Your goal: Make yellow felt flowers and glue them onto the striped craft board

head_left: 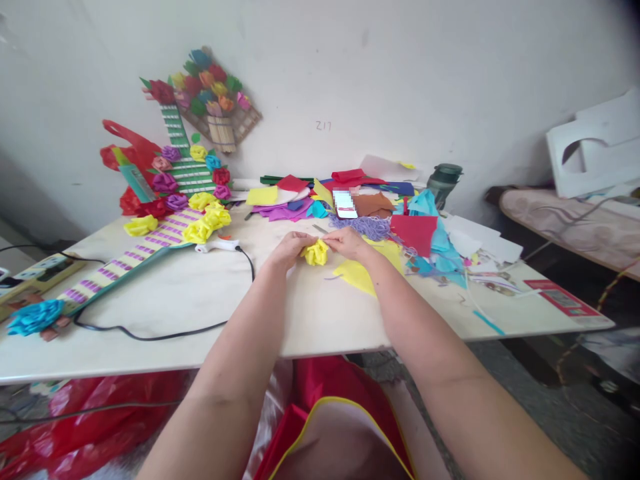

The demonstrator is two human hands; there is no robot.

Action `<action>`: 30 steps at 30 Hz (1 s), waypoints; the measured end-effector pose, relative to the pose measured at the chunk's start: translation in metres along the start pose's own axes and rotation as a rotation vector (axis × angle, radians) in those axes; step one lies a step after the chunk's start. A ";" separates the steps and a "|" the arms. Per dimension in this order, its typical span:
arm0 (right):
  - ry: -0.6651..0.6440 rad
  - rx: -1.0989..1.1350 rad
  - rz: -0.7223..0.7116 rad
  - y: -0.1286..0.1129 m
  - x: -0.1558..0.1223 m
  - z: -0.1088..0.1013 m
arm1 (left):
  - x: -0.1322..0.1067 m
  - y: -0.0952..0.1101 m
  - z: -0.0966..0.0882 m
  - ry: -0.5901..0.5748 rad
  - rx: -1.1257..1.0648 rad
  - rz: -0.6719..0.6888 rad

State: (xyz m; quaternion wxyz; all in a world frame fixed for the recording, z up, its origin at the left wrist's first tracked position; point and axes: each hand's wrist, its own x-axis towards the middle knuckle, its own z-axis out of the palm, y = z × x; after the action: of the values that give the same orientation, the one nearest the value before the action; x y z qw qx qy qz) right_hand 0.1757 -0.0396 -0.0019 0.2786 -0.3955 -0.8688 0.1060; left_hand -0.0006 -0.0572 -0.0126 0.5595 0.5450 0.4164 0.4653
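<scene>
A small yellow foam flower (315, 253) sits between both of my hands over the middle of the pale table (200, 293). My left hand (289, 247) pinches its left side with closed fingers. My right hand (349, 243) grips its right side, fingers closed too. Under my right wrist lies a flat yellow foam sheet (356, 275). A white glue gun (218, 246) with a black cord (150, 333) rests just left of my left hand.
A decorated board with yellow, purple and red flowers (170, 207) lies at the left, a blue flower (35, 317) at its near end. Coloured foam scraps (320, 197), a phone (345, 204), purple yarn (367, 227) and a green bottle (444, 181) crowd the back.
</scene>
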 end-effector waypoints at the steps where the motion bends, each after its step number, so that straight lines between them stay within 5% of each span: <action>1: 0.026 -0.033 0.007 -0.001 0.000 0.000 | 0.000 0.000 0.001 0.014 -0.014 -0.006; 17: 0.135 -0.244 -0.051 -0.001 0.002 0.005 | -0.001 0.006 0.006 0.116 -0.091 -0.155; 30: 0.106 -0.375 -0.093 -0.012 0.001 0.000 | -0.001 0.005 0.004 0.104 -0.090 -0.109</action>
State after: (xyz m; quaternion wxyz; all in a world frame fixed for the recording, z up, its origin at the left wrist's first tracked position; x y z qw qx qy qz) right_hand 0.1678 -0.0475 0.0035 0.2499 -0.4048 -0.8748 -0.0915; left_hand 0.0024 -0.0591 -0.0077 0.5854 0.4712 0.4525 0.4801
